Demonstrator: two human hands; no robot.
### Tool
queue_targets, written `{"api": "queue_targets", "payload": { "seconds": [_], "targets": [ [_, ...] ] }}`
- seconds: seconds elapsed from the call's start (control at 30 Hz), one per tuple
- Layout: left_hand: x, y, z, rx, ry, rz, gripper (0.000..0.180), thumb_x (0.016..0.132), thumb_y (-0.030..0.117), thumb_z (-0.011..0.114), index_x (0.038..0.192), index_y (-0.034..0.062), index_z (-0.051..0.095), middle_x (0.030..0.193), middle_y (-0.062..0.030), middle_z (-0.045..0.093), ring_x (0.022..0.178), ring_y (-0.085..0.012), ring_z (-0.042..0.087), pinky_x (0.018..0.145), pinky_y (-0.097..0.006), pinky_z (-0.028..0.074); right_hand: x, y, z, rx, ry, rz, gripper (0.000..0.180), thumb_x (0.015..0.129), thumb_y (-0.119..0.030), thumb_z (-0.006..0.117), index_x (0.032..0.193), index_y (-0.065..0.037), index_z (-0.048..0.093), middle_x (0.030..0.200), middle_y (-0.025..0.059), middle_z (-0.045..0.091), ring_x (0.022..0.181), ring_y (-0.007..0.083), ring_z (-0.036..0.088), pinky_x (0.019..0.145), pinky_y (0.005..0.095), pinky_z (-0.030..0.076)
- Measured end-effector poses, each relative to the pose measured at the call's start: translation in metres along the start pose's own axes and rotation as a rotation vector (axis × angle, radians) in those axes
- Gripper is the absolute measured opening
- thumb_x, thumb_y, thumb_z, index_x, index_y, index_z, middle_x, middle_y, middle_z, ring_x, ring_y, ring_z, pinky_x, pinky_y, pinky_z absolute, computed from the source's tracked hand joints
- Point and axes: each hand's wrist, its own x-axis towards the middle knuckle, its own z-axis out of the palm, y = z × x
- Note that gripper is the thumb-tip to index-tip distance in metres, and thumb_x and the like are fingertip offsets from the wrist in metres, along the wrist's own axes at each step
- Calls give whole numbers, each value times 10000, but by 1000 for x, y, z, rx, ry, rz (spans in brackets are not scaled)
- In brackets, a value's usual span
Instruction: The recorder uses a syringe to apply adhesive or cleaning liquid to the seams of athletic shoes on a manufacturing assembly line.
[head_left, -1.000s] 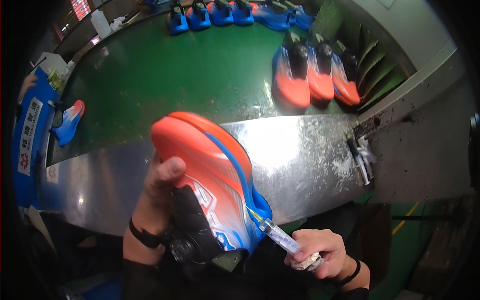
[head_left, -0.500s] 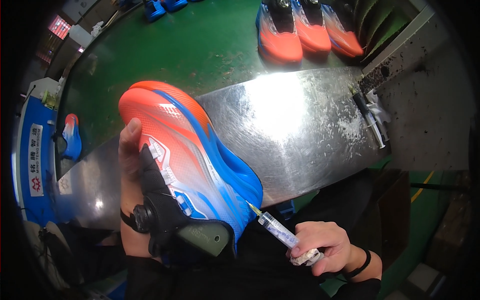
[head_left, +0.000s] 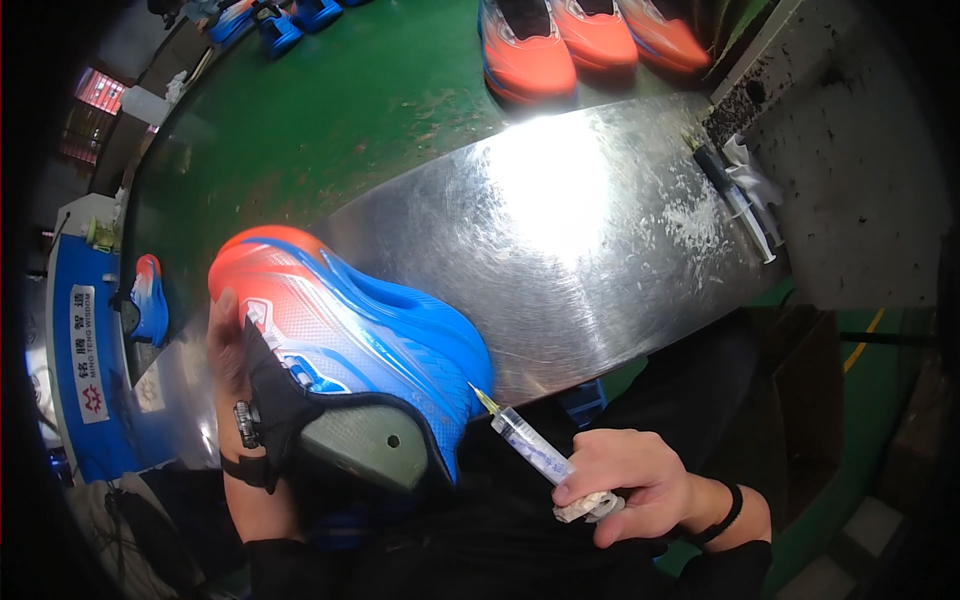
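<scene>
My left hand [head_left: 232, 350] grips an orange and blue sports shoe [head_left: 350, 340] by its toe side, sole turned up and away, with a grey-green last filling it. My right hand [head_left: 625, 480] holds a clear syringe [head_left: 530, 448] with a short needle. The needle tip sits right at the blue heel edge of the shoe, touching or nearly touching it. Both wrists carry dark bands.
A shiny metal plate [head_left: 560, 230] lies ahead at the edge of a green conveyor belt [head_left: 330, 110]. Three orange shoes [head_left: 590, 35] stand at the far side, blue ones [head_left: 290, 20] further left. Tools [head_left: 740, 195] lie at the plate's right end. A blue machine [head_left: 90, 350] stands on the left.
The shoe has turned and dropped lower left, its sole edge now facing up. The syringe has stayed at the heel while the view shifted closer.
</scene>
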Motion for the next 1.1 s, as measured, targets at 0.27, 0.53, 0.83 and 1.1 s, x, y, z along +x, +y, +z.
{"api": "queue_targets", "payload": {
  "seconds": [0.27, 0.53, 0.83, 1.1],
  "targets": [
    [-34, 7, -17, 351, 5, 65, 478, 853, 316, 570, 1193, -9, 480, 1093, -149, 588, 977, -244, 606, 859, -358, 499, 16, 7, 7, -91, 30, -28, 350, 732, -213, 756, 1024, -53, 648, 881, 63, 653, 707, 216, 576, 629, 311, 437],
    [-83, 7, -69, 245, 13, -117, 497, 819, 201, 639, 1213, -44, 461, 1150, -158, 576, 1037, -264, 593, 917, -383, 477, 30, 18, 22, -187, 76, -17, 342, 747, -221, 747, 1031, -66, 634, 863, 51, 642, 711, 208, 551, 651, 300, 436],
    [-130, -20, -31, 140, -136, -268, 786, 753, 326, 709, 1328, -55, 332, 1194, -220, 541, 1072, -319, 581, 918, -425, 481, 39, 15, 39, -231, 52, 4, 332, 744, -208, 748, 1021, -63, 636, 862, 51, 647, 698, 202, 539, 643, 307, 427],
    [-143, -50, -19, -197, -255, -459, 814, 699, 58, 701, 1356, -43, 231, 1158, -207, 554, 1106, -282, 564, 984, -407, 426, 50, -7, 42, -252, -53, 69, 346, 723, -171, 765, 1018, -37, 644, 885, 64, 657, 685, 215, 565, 646, 317, 428]
  ]
}}
